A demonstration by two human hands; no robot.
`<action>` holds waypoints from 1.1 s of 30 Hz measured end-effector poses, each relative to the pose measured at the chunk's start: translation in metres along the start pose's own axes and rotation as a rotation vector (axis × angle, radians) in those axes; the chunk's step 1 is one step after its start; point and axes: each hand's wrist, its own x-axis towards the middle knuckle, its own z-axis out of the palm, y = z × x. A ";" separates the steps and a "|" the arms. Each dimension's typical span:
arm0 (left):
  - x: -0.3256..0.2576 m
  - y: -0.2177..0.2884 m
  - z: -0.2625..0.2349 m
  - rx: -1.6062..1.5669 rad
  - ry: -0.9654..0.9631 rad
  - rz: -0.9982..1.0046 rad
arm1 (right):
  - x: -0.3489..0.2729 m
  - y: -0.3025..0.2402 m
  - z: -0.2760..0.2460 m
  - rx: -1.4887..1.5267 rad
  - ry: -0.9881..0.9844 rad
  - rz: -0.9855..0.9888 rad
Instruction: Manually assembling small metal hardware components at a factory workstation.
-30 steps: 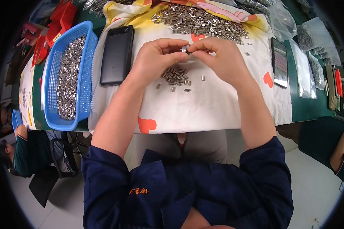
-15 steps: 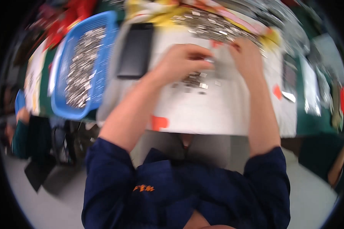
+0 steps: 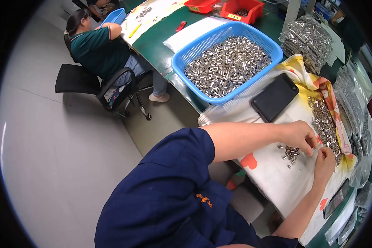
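Observation:
My left hand and my right hand meet over a white cloth printed with red hearts. Both are closed, with the fingertips pinched close together; whatever lies between them is too small to make out. Beside and partly under my left hand is a small heap of short silver metal cylinders, a few of them loose. Just beyond the hands, a larger pile of the same cylinders lies along a fold of yellow and pink patterned cloth.
A blue basket full of metal cylinders stands beside a black phone. Bagged metal parts and red bins sit further back. Another phone lies past my right forearm. A seated co-worker is at the left.
The view has swung left and tilted, bringing the co-worker and the red bins into sight. My hands, earlier apart over the cloth, are now together at the fingertips.

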 end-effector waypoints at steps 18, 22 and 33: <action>0.004 -0.004 0.000 0.001 -0.008 0.025 | -0.002 -0.006 -0.002 -0.023 0.021 0.071; 0.004 -0.002 0.000 0.009 -0.007 0.026 | -0.002 0.002 0.001 -0.025 0.044 0.022; 0.005 -0.002 0.001 -0.041 0.013 -0.002 | -0.004 -0.006 -0.002 0.036 0.066 -0.018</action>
